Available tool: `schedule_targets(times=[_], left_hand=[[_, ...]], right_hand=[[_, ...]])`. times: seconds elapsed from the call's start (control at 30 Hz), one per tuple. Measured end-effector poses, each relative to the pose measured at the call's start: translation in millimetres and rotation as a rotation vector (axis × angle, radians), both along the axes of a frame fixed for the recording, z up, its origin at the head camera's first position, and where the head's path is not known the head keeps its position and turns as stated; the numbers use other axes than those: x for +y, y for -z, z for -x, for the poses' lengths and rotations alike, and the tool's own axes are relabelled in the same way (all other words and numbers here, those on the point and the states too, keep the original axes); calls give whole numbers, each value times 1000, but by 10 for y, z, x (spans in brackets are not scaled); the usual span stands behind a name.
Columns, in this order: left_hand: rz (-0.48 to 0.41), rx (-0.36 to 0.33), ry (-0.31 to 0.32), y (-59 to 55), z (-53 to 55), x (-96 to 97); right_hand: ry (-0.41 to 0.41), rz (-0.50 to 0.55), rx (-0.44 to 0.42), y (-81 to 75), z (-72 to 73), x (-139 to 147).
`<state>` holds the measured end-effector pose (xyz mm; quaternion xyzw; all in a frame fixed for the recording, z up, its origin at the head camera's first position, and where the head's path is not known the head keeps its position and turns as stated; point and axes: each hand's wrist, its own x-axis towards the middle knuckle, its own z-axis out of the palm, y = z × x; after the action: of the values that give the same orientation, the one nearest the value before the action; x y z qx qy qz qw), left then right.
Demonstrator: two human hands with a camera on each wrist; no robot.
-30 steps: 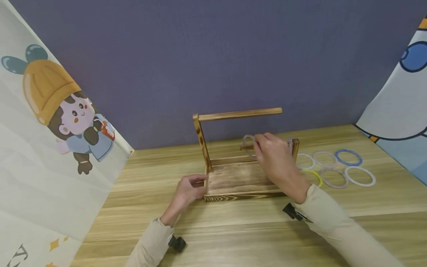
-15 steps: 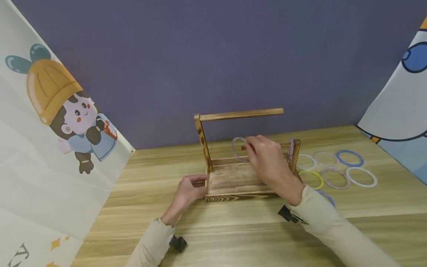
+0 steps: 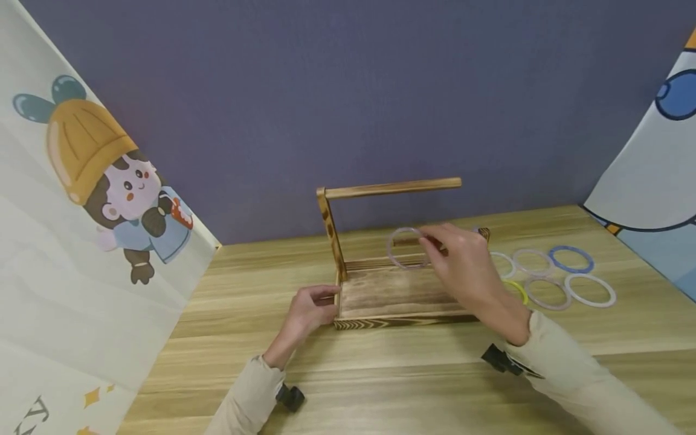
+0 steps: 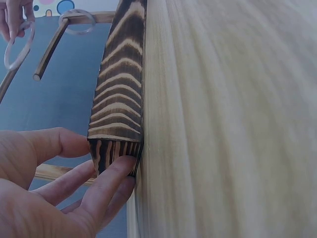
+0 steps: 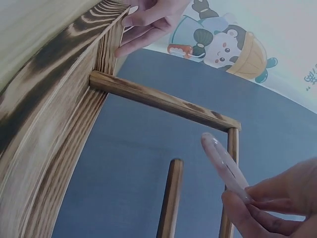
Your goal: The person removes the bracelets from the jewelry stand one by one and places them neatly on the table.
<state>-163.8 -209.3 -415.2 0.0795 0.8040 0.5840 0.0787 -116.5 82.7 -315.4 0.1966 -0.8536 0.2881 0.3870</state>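
Note:
My right hand (image 3: 464,266) pinches a translucent pale lilac bangle (image 5: 225,166) between thumb and fingers. In the head view the bangle overlaps the free end of the rack's lower rod (image 5: 171,203). Both wrist views show it apart from that rod's tip. A second pale bangle (image 4: 77,32) hangs around the lower bar near its post. My left hand (image 3: 304,311) grips the left end of the wooden rack's base (image 3: 397,293), thumb and fingers on the striped corner (image 4: 116,114). The rack's upper rod (image 3: 391,188) carries nothing.
Right of the rack several bangles lie flat on the wooden table (image 3: 391,374): a blue one (image 3: 591,261), a white one (image 3: 614,295), a yellow one (image 3: 524,292) and pale ones. A dark blue-grey panel (image 3: 348,109) stands behind.
My right hand moved left with the bangle, then back right and slightly lower; the bangle now faces the head camera more. My left hand has stayed on the rack's base.

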Motion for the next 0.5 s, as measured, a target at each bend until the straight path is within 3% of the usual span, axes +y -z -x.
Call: schedule_targets(times=[0.33,0.5], left_hand=[[13,3,-8,-31,-7,28],[6,-2,-2,14,15,1]], right_hand=[[-6,-15,32,9,-218,355],[27,-18,67,41,-343,544]])
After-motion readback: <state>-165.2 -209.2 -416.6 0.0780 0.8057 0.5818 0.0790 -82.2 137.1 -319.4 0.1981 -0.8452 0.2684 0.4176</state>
